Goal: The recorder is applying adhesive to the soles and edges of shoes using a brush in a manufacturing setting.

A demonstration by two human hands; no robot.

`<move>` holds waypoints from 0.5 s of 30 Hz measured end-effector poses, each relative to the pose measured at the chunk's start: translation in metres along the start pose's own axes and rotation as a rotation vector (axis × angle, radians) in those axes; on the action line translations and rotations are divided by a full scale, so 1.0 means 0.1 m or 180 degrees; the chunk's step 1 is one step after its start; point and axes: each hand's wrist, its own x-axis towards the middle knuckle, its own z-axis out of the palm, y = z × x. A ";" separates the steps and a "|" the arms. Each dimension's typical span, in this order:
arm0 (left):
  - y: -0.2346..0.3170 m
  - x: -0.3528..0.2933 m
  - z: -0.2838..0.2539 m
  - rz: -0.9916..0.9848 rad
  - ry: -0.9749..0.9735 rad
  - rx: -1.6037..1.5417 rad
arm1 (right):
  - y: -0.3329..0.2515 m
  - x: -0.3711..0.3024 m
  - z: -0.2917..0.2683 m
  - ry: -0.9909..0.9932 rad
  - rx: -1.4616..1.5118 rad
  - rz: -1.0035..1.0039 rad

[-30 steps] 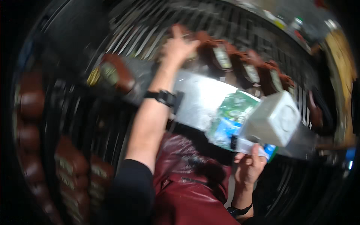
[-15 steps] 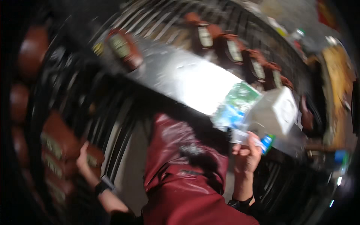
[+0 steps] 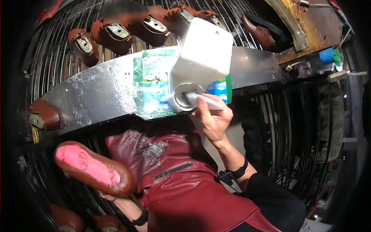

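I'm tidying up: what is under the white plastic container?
A green and blue plastic sheet shows to both sides of the white plastic container, over the metal board; what lies directly beneath is hidden.

left grip (image 3: 112, 198): low, partly hidden | right grip (image 3: 213, 118): pinched | right forearm (image 3: 228, 155): slanting

The pink-soled shoe (image 3: 89, 166) hides most of your left hand (image 3: 108, 197) (a little shows beneath), and below that shoe the lower edge cuts off dim brown shoes (image 3: 67, 217).
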 end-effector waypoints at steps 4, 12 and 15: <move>-0.13 1.37 0.45 0.0625 0.0261 -0.0449 | -0.12 -0.06 0.20 0.0162 0.0560 0.0810; 1.51 1.48 0.64 0.1573 -0.0233 -0.0694 | -0.40 -0.07 0.33 -0.0450 0.2417 0.2398; 1.25 1.30 0.71 0.1757 -0.0131 -0.0620 | -0.27 -0.22 0.61 -0.1194 0.2443 0.1963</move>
